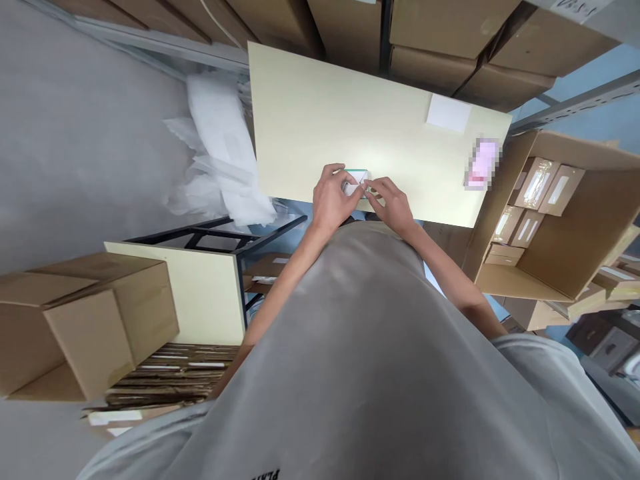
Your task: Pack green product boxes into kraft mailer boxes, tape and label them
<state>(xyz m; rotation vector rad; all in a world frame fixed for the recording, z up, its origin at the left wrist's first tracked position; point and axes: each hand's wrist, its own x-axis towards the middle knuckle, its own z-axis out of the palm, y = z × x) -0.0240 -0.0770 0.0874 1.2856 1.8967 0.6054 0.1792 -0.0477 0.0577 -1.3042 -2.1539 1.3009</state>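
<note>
Near the front edge of the cream table [300, 127], a small white box-like item with a green edge [357, 175] lies between my two hands. My left hand [331, 200] curls around its left side, with thumb and fingers closed on it. At its right side, my right hand [393, 205] pinches with thumb and fingertips at the near corner. Diagonal lines like folds or flaps show on the item's white face. My fingers cover its lower part, so its full shape is hidden.
A white sheet [449, 113] and a blurred pink item [483, 162] lie on the table's right part. An open carton [555, 257] with small boxes stands at right. White wrapping [220, 140] hangs at left, above another carton [115, 313] and stacked flat cardboard [173, 375]. Cartons [435, 27] line the back.
</note>
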